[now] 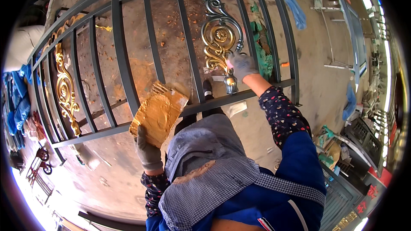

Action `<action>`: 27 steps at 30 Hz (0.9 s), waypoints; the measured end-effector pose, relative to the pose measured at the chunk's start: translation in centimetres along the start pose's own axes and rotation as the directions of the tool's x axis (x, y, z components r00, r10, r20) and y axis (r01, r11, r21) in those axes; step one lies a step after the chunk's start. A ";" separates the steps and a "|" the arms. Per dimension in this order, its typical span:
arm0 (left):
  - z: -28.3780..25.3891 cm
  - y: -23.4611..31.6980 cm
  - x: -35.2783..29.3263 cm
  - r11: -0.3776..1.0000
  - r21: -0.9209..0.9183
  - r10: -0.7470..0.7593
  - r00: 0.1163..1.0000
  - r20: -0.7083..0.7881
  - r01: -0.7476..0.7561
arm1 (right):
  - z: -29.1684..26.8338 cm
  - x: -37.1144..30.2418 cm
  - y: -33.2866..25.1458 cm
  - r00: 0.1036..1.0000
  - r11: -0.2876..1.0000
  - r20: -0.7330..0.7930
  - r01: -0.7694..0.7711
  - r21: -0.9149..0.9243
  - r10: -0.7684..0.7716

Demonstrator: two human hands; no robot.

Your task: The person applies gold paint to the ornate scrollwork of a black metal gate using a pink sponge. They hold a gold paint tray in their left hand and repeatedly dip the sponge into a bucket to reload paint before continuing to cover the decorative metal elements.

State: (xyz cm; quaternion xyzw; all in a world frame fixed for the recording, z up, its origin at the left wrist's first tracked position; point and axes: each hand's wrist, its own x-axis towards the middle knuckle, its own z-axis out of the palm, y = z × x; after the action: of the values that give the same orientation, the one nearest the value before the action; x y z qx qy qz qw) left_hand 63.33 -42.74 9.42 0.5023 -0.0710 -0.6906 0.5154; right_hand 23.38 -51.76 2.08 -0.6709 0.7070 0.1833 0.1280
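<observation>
A dark metal railing panel (124, 60) lies flat over the ground in front of me. My right hand (242, 65), in a grey glove, grips a small brush whose tip touches the scroll ornament (219, 38), which is gold in its lower half and silver-grey at the top. My left hand (147, 152), also gloved, holds a piece of cardboard (158, 113) smeared with gold paint, just above the railing's near rail. A second ornament (65, 90), fully gold, sits at the panel's left end.
The concrete floor (317, 77) is stained with rust and green patches. Blue cloth (293, 4) lies beyond the panel. A metal frame (353, 34) stands at right, crates and clutter (364, 137) at lower right, blue rags (17, 102) at left.
</observation>
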 end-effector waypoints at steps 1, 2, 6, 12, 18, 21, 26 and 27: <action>0.0 0.1 -0.1 1.000 -0.006 0.002 1.000 0.004 -0.002 | -0.1 0.0 0.0 0.999 0.995 -0.033 -0.005 0.102 0.008; -0.1 0.0 -0.3 1.000 -0.011 0.004 1.000 0.007 -0.004 | -0.1 -0.3 0.2 0.998 0.979 -0.064 -0.007 0.203 0.021; -0.2 -0.2 0.0 1.000 -0.015 0.013 1.000 -0.008 -0.013 | 2.6 -1.7 1.2 0.993 0.949 -0.062 -0.073 0.306 0.097; 0.8 -0.6 0.2 1.000 -0.029 0.005 1.000 0.025 -0.004 | 1.7 -3.1 1.9 0.958 0.872 -0.150 -0.151 0.466 0.246; 2.1 -0.6 0.4 1.000 0.011 -0.003 0.998 0.058 0.002 | 2.6 -6.7 1.2 0.984 0.896 0.161 -0.143 0.421 0.081; 2.6 -0.6 0.9 0.999 0.038 -0.013 0.997 0.077 0.010 | 4.3 -9.0 1.8 0.996 0.878 -0.034 -0.061 0.474 0.087; 3.0 -1.2 1.2 0.998 0.054 -0.049 0.996 0.080 0.044 | 4.8 -7.7 -2.0 0.962 0.806 -0.193 -0.043 0.590 0.192; 3.4 -1.1 1.3 0.997 0.066 -0.047 0.995 0.087 0.041 | 4.9 -8.2 -3.0 0.963 0.900 -0.264 0.068 0.431 0.054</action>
State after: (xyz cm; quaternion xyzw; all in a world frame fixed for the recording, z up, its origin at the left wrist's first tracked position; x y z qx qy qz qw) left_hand 60.12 -44.71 9.55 0.4891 -0.1048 -0.7207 0.4800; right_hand 26.64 -42.35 0.88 -0.6465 0.7383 -0.0729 0.1781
